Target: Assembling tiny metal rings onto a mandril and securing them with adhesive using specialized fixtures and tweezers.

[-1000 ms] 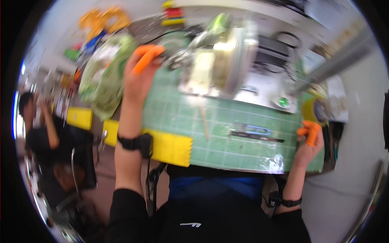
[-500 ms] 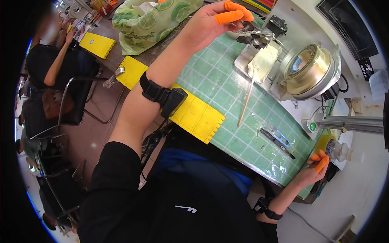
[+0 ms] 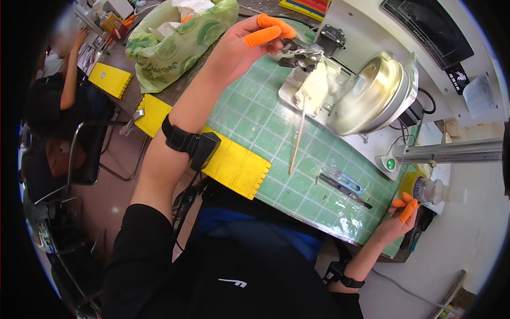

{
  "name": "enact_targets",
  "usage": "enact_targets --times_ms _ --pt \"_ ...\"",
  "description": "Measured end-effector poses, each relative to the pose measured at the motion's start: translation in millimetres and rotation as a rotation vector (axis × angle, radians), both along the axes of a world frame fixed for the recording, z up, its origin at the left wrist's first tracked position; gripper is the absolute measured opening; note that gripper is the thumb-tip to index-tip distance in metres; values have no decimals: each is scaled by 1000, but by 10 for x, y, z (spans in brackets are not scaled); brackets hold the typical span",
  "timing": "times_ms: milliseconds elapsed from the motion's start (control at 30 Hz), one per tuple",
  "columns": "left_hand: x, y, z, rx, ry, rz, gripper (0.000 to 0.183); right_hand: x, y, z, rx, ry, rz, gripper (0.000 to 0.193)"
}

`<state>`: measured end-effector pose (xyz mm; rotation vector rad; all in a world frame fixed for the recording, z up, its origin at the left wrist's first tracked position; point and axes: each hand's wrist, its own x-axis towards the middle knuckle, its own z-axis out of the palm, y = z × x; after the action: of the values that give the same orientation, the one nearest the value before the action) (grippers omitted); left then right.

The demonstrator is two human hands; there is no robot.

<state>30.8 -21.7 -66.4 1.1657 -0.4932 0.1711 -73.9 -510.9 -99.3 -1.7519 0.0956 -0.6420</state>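
Observation:
My left hand (image 3: pixel 249 48), with orange finger cots, reaches to the far side of the mat. Its fingers pinch the dark round end (image 3: pixel 289 44) of a shiny metal holder (image 3: pixel 308 59). That holder sits over a white, powdery tray (image 3: pixel 314 87), close to a round metal wheel (image 3: pixel 366 95) whose face is blurred as if spinning. A thin wooden stick (image 3: pixel 297 141) leans from the tray onto the green mat. At the right, my right hand (image 3: pixel 396 223), also in orange finger cots, is closed beside a clear bottle (image 3: pixel 433 191); what it holds, if anything, cannot be made out.
Tweezers (image 3: pixel 345 191) and a blue-handled tool (image 3: pixel 348 182) lie on the green gridded mat (image 3: pixel 249 101). Yellow padding (image 3: pixel 236 170) covers the near table edge. A green plastic bag (image 3: pixel 175 50) stands at the far left. A metal bar (image 3: pixel 457 152) juts in from the right. Another person (image 3: pixel 53 101) sits farther left.
The whole view has shifted, so the bench appears farther left. The wheel, sharp before, is now blurred. My left hand stays at the holder's dark end, and my right hand stays near the bottle.

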Motion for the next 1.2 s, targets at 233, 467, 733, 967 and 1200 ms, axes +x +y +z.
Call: enact_targets --times_ms 233,467,733,967,1200 --pt "-35 8 -1 -35 -5 -12 28 9 7 10 -7 -11 18 34" --pt "-34 27 -19 -17 28 9 27 -15 20 32 16 13 42 35" --pt "-41 1 -11 -43 17 -5 27 -5 39 37 9 6 25 36" --pt "-48 3 -6 -49 38 3 25 -5 71 60 -3 -4 17 36" --pt "-55 -14 -11 -73 57 14 21 4 54 48 -14 1 26 35"
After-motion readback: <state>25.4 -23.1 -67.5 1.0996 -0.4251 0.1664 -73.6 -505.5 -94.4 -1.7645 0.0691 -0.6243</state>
